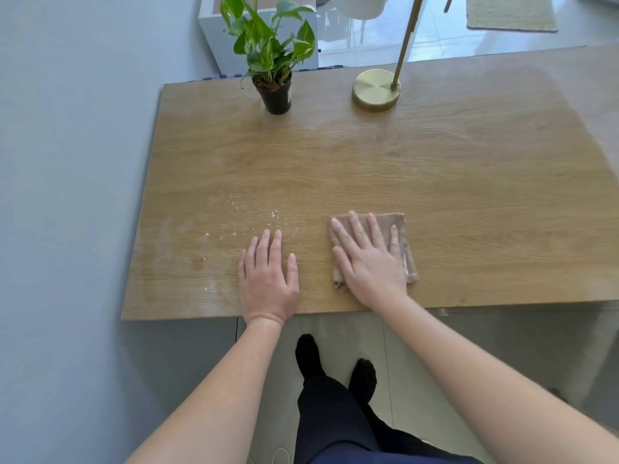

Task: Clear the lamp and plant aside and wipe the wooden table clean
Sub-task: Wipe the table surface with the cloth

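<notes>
While the plant (276, 95) and the lamp (375, 90) stood along the far edge of the bench (469, 179), the clearing looked done and wiping was the step in hand. The right hand (368, 262) lay flat on a folded brown cloth (400, 229) close to the bench's front edge, a little right of its middle. Its fingers were straight and spread, pressing down rather than gripping. The left hand (268, 279) rested palm down on bare wood by the same front edge, just left of the middle, fingers straight and holding nothing.

White crumbs (241, 209) and pale smears lay over the front-left part of the bench, the nearest of them just beyond the left fingertips. By my judgement the next move called for sliding the cloth toward the bench's left end under even, flat pressure, gathering the crumbs rather than scattering them. The left hand would have had to lift clear of that path.

The cloth looked nearly square and sat slightly skewed to the bench's edges. Its longer side, as far as I could tell, ran front to back, and the right fingers pointed toward the far edge. The plant stood upright in its dark pot. The lamp's brass stem rose from its round base leaning toward the bench's right end, its head out of view
</notes>
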Demonstrator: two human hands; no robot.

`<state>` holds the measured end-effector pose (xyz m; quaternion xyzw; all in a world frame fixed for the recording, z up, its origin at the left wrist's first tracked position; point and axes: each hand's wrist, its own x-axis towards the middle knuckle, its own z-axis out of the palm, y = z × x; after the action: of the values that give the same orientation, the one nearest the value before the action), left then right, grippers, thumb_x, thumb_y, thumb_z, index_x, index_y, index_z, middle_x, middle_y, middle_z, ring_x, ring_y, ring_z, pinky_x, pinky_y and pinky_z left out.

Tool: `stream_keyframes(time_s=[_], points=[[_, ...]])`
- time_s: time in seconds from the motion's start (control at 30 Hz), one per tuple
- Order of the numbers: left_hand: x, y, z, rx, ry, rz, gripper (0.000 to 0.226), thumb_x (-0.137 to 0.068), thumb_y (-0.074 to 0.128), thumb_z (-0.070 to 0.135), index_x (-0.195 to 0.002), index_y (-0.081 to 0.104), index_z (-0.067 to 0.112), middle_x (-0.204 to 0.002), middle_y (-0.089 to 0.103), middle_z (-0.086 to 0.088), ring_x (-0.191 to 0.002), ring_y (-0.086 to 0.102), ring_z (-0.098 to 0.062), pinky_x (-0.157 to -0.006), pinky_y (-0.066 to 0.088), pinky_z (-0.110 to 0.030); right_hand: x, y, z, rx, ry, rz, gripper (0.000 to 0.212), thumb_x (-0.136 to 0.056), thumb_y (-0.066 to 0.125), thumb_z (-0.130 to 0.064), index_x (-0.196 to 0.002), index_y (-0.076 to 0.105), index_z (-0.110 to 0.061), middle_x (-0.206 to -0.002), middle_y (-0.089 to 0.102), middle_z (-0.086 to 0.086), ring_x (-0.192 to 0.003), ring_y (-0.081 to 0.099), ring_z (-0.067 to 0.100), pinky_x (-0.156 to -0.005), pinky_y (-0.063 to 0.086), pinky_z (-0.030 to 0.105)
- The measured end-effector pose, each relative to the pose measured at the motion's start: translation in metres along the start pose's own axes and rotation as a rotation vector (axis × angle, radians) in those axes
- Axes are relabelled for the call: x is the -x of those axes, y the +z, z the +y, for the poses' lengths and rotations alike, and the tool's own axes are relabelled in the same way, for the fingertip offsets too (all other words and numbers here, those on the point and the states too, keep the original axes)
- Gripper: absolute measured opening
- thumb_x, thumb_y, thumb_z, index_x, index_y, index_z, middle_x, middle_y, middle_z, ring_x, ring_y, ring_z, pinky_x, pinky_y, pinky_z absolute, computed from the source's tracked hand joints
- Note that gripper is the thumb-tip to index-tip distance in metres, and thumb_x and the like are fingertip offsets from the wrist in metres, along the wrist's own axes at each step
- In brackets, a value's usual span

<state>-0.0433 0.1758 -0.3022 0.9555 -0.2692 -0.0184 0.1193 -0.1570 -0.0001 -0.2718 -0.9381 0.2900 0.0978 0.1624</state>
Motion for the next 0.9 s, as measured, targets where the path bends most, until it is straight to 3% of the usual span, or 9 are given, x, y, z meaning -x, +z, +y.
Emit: stream_keyframes(time_s=[0.1,0.17,0.3,0.43,0.57,0.7,0.8,0.9], points=[[-0.001,-0.001,0.000,-0.006,0.004,-0.005,0.061,-0.111,0.028,0.052,-0.165,0.039,0.025,-0.172,0.037,0.001,-0.162,0.026,-0.022,-0.133,0.020,-0.046,0.038,0.001,0.029,0.046,-0.179,-0.034,0.057,-0.110,0.009,-0.066,-0.164,-0.008,-0.057,-0.175,-0.008,-0.021,-0.164,-0.014,0.014,-0.132,-0.005,0.054],[-0.001,-0.001,-0.001,-0.009,0.002,-0.002,0.061,-0.112,0.028,0.052,-0.165,0.039,0.025,-0.172,0.037,0.001,-0.162,0.026,-0.022,-0.133,0.020,-0.046,0.045,-0.008,0.064,0.056,-0.195,-0.053,0.055,-0.109,0.007,-0.068,-0.161,-0.010,-0.061,-0.174,-0.011,-0.024,-0.163,-0.015,0.009,-0.133,-0.006,0.052],[-0.002,0.001,-0.001,-0.006,0.006,-0.009,0.061,-0.112,0.028,0.052,-0.166,0.038,0.025,-0.172,0.036,0.001,-0.162,0.025,-0.021,-0.133,0.020,-0.046,-0.006,-0.034,0.097,0.011,0.039,0.030,0.054,-0.108,0.005,-0.068,-0.160,-0.008,-0.064,-0.176,-0.007,-0.022,-0.164,-0.010,0.013,-0.132,-0.005,0.053],[-0.001,0.000,-0.002,0.004,0.008,-0.019,0.061,-0.112,0.029,0.052,-0.166,0.037,0.025,-0.173,0.035,0.001,-0.163,0.024,-0.021,-0.134,0.018,-0.045,-0.063,-0.031,0.042,-0.063,0.303,0.074,0.066,-0.103,0.007,-0.076,-0.164,-0.007,-0.056,-0.175,-0.012,-0.018,-0.164,-0.014,0.020,-0.128,-0.015,0.055],[-0.003,-0.003,0.001,0.018,-0.003,-0.030,0.061,-0.111,0.030,0.052,-0.166,0.038,0.026,-0.173,0.034,0.002,-0.163,0.023,-0.020,-0.134,0.014,-0.044,-0.037,-0.011,-0.011,-0.001,-0.023,0.015,0.059,-0.110,0.007,-0.065,-0.166,-0.006,-0.053,-0.176,-0.009,-0.019,-0.164,-0.014,0.017,-0.130,-0.013,0.054],[-0.004,-0.007,-0.002,0.051,0.009,-0.064,0.062,-0.112,0.029,0.053,-0.166,0.037,0.025,-0.174,0.033,0.001,-0.163,0.021,-0.021,-0.134,0.014,-0.045,0.005,-0.009,0.025,0.043,-0.190,-0.037,0.054,-0.111,0.006,-0.061,-0.164,-0.005,-0.057,-0.173,-0.005,-0.029,-0.162,-0.013,0.002,-0.133,-0.008,0.044],[-0.008,-0.017,-0.009,0.137,0.043,-0.095,0.062,-0.113,0.027,0.053,-0.168,0.032,0.024,-0.175,0.031,0.002,-0.163,0.021,-0.018,-0.134,0.017,-0.045,-0.013,-0.025,0.050,0.030,-0.127,-0.020,0.053,-0.111,0.005,-0.061,-0.163,-0.003,-0.060,-0.174,-0.001,-0.030,-0.162,-0.011,0.001,-0.133,-0.006,0.042],[-0.016,-0.031,-0.038,0.196,0.084,-0.085,0.061,-0.114,0.028,0.050,-0.169,0.029,0.023,-0.175,0.029,0.003,-0.163,0.021,-0.016,-0.134,0.018,-0.042,-0.061,-0.034,0.026,-0.062,0.071,0.030,0.055,-0.110,0.007,-0.060,-0.165,0.002,-0.056,-0.176,-0.001,-0.025,-0.164,-0.007,0.010,-0.132,-0.008,0.049]])
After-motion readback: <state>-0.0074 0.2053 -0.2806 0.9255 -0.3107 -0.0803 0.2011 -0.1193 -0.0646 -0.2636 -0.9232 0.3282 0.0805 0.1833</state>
